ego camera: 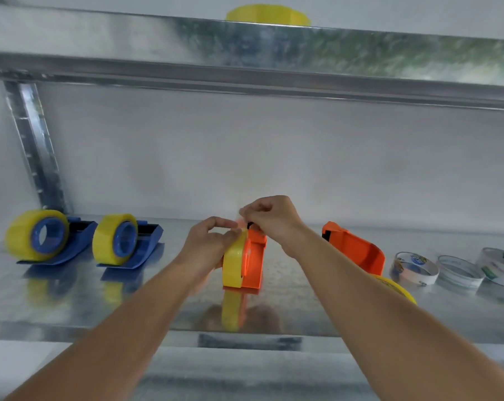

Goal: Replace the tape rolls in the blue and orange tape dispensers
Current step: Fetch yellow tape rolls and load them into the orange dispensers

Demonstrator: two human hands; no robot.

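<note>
Setting: shiny metal shelf (71,299) against a pale wall, with another shelf above carrying a yellow roll (268,15).
Job in hand: orange dispenser (255,256) stands at mid-shelf with a yellow tape roll (233,264) already seated in it.
Left hand (209,244): my fingers are curled over the top of the roll, steadying it.
Right hand (269,218): closed in a pinch just above the cutter end, I judge on the loose tape end, though blur hides it.
Handling: light hollow plastic that tips easily; the film is thin and sticky, so hold the very tip.
Done, I think: two blue dispensers (80,235), (148,235) at left carry full rolls.
Left: second orange dispenser (358,250) at right, empty cores (412,270) beyond.
</note>
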